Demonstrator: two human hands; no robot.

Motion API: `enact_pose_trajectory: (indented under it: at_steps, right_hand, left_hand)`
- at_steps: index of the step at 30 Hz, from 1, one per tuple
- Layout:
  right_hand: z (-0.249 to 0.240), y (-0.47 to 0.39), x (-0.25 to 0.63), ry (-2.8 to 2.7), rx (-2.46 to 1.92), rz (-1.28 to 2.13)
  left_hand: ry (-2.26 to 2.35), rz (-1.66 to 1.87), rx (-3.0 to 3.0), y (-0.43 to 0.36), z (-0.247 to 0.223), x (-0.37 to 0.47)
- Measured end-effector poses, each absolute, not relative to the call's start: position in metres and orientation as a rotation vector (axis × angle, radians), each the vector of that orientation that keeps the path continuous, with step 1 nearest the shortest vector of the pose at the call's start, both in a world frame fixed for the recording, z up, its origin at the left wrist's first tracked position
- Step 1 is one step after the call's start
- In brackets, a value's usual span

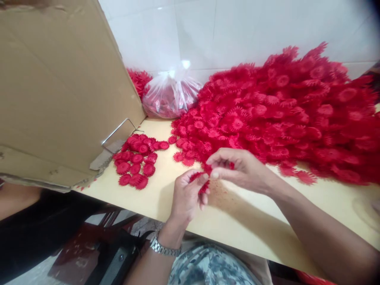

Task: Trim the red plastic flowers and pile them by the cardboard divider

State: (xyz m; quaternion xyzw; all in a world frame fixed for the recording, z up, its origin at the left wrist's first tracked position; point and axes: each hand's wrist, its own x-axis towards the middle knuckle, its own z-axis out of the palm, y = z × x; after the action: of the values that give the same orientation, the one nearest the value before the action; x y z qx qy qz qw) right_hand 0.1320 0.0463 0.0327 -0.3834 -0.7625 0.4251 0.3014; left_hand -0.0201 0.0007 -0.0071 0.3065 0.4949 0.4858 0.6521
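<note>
Left grip [186, 194] has red cutouts [195, 176] pinched inside.

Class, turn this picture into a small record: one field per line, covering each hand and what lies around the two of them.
Left hand: holds red toothed pieces; exact count hidden by the fingers
Right hand: thumb and fingers close to the left hand's; whether they grip anything is unclear
Left wrist: metal-banded watch
Work surface: pale yellow tabletop
Left of hands: small group of red discs
Behind and right: large red pile
Back: clear plastic bag, red contents
Far left: cardboard
</note>
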Motion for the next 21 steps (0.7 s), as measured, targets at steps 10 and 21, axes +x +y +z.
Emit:
enact_pose_trajectory:
  at_steps: [10,21]
  right_hand:
    - [0.018,0.053,0.124,-1.793,-1.026,1.262]
    - [0.030,0.100,0.148,-2.037,-1.411,-0.170]
  left_hand:
    - [1.159,1.108,0.715,0.005,-0.005,-0.017]
    - [0.959,1.154,0.609,0.004,-0.009,-0.021]
